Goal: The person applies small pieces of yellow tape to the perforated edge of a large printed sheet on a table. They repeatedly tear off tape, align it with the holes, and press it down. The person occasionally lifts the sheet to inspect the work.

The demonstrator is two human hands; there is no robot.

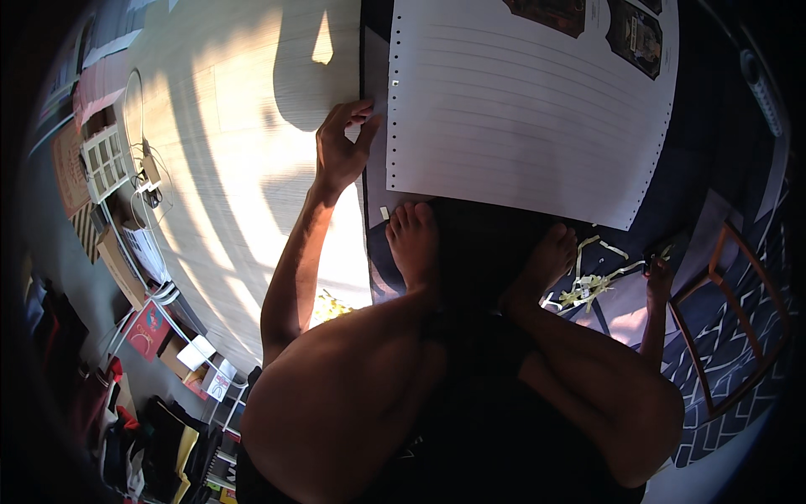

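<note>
A large white sheet of paper (520, 126) with ruled lines and rows of small holes along both side edges lies in front of my feet. Just left of its edge, my left hand (342, 147) has its fingers bent toward the thumb; what the fingertips hold, if anything, cannot be made out. Far to the right, my right hand (660, 275) is closed beside a small dark thing too shadowed to name. Pale curled paper strips (585, 290) lie in a heap between my right foot and that hand. Dark framed pictures (635, 39) are printed at the sheet's far end.
My bare feet (411, 239) rest on a dark mat at the sheet's near edge. A brown wooden frame (714, 273) stands at the right on patterned cloth. Sunlit wooden floor (235, 118) stretches left, toward a white rack (107, 164), cardboard boxes and piled clothes (168, 445).
</note>
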